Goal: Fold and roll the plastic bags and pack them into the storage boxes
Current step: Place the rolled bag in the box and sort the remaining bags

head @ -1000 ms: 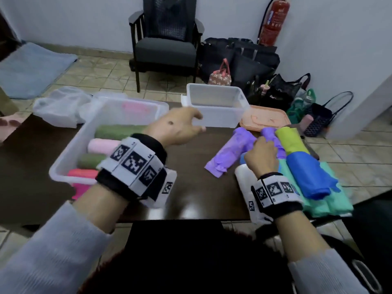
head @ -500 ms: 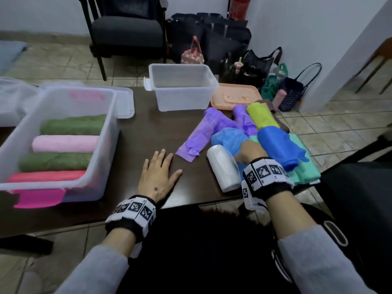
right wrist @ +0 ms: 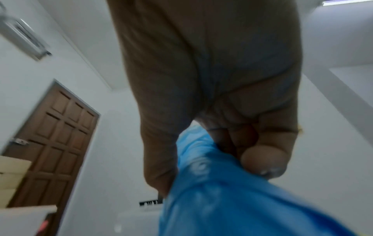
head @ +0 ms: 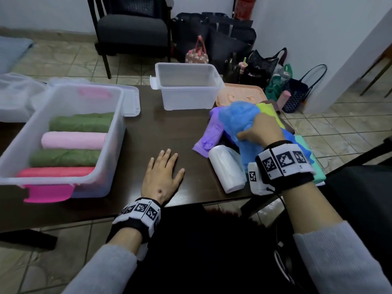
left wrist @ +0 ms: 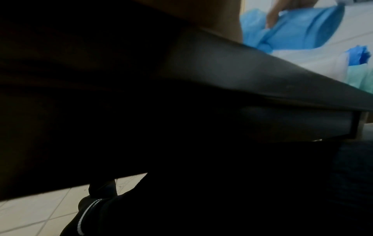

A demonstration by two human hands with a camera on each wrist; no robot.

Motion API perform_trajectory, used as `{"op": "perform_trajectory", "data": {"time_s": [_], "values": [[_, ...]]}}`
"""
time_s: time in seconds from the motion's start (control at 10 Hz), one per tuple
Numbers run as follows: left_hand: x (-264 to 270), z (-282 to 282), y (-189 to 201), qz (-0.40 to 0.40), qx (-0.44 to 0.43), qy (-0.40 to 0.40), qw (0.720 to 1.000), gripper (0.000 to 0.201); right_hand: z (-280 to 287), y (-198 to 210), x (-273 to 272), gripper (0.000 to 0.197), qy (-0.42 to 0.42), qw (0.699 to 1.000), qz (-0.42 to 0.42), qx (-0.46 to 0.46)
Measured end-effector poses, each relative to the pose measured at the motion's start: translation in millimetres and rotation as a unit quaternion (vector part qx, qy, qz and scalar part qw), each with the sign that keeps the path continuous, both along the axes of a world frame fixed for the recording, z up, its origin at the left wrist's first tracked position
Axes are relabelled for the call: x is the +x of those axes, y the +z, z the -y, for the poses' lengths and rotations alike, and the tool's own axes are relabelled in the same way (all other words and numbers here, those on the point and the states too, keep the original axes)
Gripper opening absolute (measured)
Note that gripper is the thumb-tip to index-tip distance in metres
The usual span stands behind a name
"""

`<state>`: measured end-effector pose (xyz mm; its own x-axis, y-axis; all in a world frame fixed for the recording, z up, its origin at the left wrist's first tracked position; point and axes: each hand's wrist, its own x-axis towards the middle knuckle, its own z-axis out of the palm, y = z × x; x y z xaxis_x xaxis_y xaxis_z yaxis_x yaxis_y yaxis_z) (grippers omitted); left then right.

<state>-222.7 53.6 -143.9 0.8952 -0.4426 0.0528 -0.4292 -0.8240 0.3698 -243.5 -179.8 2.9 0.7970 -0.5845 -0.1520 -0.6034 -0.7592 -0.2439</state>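
A light blue plastic bag point(head: 237, 117) is gripped by the right hand point(head: 262, 129); the left hand point(head: 162, 177) is laid flat, fingers spread, on the desk point(head: 169, 128).

One second ago the left hand point(head: 162, 177) was in the air beside the big storage box point(head: 63, 132); now it lies flat on the desk point(head: 169, 128) with straight fingers, as half a second ago. The right hand point(head: 262, 132) was low on the pile of bags; now it is raised and grips the light blue bag point(head: 239, 117), which is lifted above the purple bag point(head: 209, 136) and covers part of it.
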Motion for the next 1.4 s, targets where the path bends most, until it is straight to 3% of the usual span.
{"op": "perform_trajectory", "data": {"time_s": [0.1, 0.2, 0.3, 0.4, 0.5, 0.6, 0.7, 0.8, 0.9, 1.1, 1.4], "values": [[-0.5, -1.1, 0.5, -0.001, -0.001, -0.002, 1.0, 0.057, -26.2, 26.9, 2.1, 0.03, 0.049, 0.995, 0.087, 0.021], [-0.4, -2.7, -0.2, -0.001, -0.008, -0.006, 1.0, 0.056, -49.1, 30.6, 12.3, 0.023, 0.088, 0.99, 0.099, 0.05], [-0.8, -3.2, -2.9, 0.003, -0.104, 0.016, 0.994, 0.05, -63.5, 9.4, 23.9, 0.035, 0.104, 0.99, 0.058, 0.074], [0.6, -5.9, -4.9, 0.004, -0.247, 0.104, 0.963, 0.045, -78.1, -20.4, 30.9, 0.041, 0.129, 0.987, 0.007, 0.092], [5.3, -8.9, -4.6, -0.001, -0.315, 0.155, 0.937, 0.045, -97.6, -55.6, 29.5, 0.045, 0.153, 0.983, -0.054, 0.091], [7.8, -10.5, -3.1, -0.009, -0.338, 0.166, 0.926, 0.041, -107.3, -86.3, 30.7, 0.049, 0.139, 0.982, -0.057, 0.113], [6.6, -11.0, -3.6, -0.004, -0.352, 0.165, 0.921, 0.038, -99.2, -84.9, 33.4, 0.055, 0.111, 0.976, -0.032, 0.186], [5.3, -10.8, -3.6, -0.001, -0.359, 0.163, 0.919, 0.036, -85.4, -81.8, 30.9, 0.054, 0.037, 0.948, 0.059, 0.312], [4.5, -10.9, -3.6, -0.002, -0.358, 0.161, 0.92, 0.036, -73.8, -98.8, 21.7, 0.05, 0.024, 0.937, 0.124, 0.325], [5.1, -11.0, -5.1, 0.002, -0.351, 0.151, 0.924, 0.035, -50.5, -100.5, 5.6, 0.039, 0.066, 0.958, 0.147, 0.238], [4.4, -11.3, -5.0, 0.002, -0.351, 0.147, 0.925, 0.034, -56.7, -97.5, -6.8, 0.034, 0.146, 0.953, 0.186, 0.187]]}}
